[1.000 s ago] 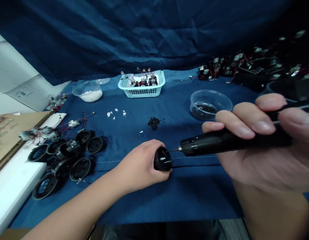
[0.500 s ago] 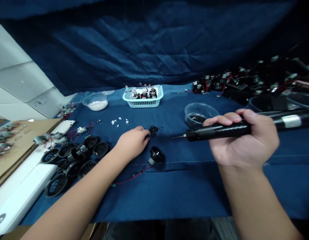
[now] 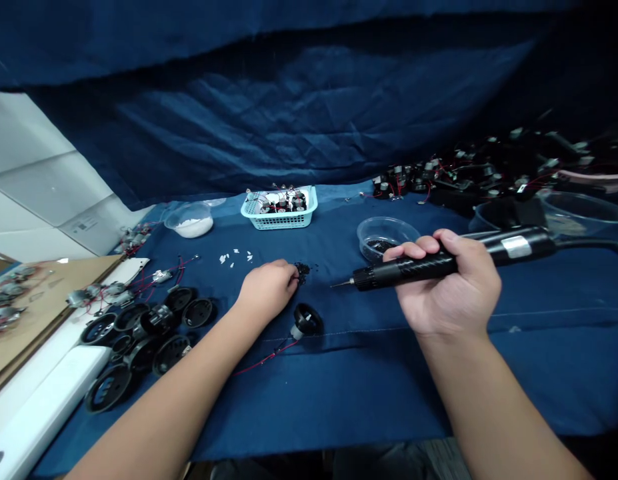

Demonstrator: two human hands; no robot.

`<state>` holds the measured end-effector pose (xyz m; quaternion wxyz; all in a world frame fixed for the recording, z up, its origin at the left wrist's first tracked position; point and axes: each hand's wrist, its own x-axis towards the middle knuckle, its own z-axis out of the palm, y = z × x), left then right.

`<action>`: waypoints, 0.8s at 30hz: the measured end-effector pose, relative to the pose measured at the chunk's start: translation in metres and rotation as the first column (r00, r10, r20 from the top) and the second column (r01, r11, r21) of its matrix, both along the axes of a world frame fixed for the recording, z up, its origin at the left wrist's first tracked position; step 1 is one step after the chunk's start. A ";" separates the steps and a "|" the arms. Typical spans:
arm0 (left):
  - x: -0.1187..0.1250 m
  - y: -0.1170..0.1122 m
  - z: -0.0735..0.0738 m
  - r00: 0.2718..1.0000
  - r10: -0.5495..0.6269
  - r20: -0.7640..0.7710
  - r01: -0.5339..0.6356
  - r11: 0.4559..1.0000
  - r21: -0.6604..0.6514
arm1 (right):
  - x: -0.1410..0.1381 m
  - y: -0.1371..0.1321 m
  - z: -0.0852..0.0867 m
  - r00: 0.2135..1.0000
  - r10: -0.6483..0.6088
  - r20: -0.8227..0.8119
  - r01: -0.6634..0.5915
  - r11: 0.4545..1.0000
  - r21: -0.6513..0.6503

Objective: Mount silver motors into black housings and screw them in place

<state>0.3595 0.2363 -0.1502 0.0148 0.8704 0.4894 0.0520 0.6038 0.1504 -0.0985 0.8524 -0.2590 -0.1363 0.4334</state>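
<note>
My right hand (image 3: 446, 293) is wrapped round a black electric screwdriver (image 3: 429, 265), its bit pointing left over the blue cloth. My left hand (image 3: 266, 288) rests on the cloth with its fingertips pinched at a small pile of black screws (image 3: 303, 270); whether a screw is between them I cannot make out. Just below that hand lies a black round housing (image 3: 307, 320) with a motor and a red wire (image 3: 261, 359) trailing to the left, free of both hands.
Several black round housings (image 3: 149, 330) lie at the left beside motors with red wires (image 3: 103, 291). Farther back stand a tub of white parts (image 3: 191, 219), a turquoise basket (image 3: 280, 207) and a clear tub of black screws (image 3: 383, 238). Wired assemblies (image 3: 489, 170) are piled at the right.
My left hand let go of the black housing, which now lies on the cloth, and moved up to the screw pile. My right hand drew the screwdriver back from the housing.
</note>
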 end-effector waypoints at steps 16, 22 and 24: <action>0.000 -0.005 0.000 0.997 -0.075 0.014 0.075 0.997 -0.007 | -0.001 -0.002 0.003 0.999 -0.020 0.033 0.022 0.999 -0.048; 0.002 -0.004 -0.002 0.995 -0.084 0.048 0.085 0.996 -0.026 | 0.000 -0.001 0.002 0.999 -0.011 0.036 0.013 0.999 -0.040; 0.003 -0.004 -0.002 0.994 -0.078 0.079 0.081 0.996 -0.037 | 0.000 -0.001 0.001 0.999 -0.010 0.040 0.011 0.999 -0.032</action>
